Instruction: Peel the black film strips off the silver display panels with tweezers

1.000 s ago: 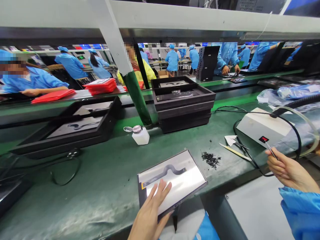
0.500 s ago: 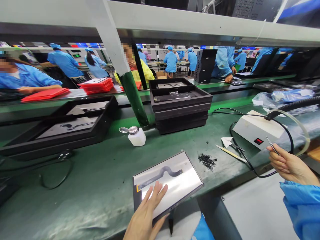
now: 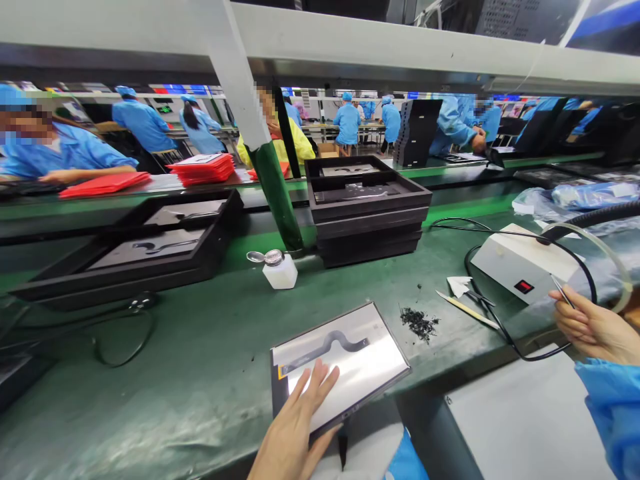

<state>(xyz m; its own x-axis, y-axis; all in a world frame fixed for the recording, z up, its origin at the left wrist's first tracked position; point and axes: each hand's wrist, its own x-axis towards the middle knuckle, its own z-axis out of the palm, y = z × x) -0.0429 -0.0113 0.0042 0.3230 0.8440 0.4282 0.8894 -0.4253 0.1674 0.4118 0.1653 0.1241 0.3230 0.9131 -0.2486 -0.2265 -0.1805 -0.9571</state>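
Observation:
A flat display panel [image 3: 370,383] with a silvery back lies at the near edge of the green bench, its dark ribbon cable [image 3: 320,347] curving across it. My left hand [image 3: 300,420] grips the panel's near edge, fingers spread on top and thumb at the edge. Held up at the right, clear of the panel, my right hand [image 3: 595,330] closes on thin metal tweezers [image 3: 563,292]. A heap of black scraps [image 3: 419,323] lies right of the panel. Beyond the panel stands a white dispenser bottle [image 3: 281,273] with its lid flipped up.
Stacked black trays [image 3: 370,223] stand behind the bottle, and another black tray [image 3: 135,273] holding panels lies left. A white box [image 3: 525,263] with cables and a hose stands right, near a pale-handled knife [image 3: 467,310]. A green post [image 3: 275,197] rises mid-bench. Co-workers sit beyond.
The camera has turned slightly left, so the bench things appear shifted right. Both hands keep their hold. A co-worker's hand at the far right side has lifted.

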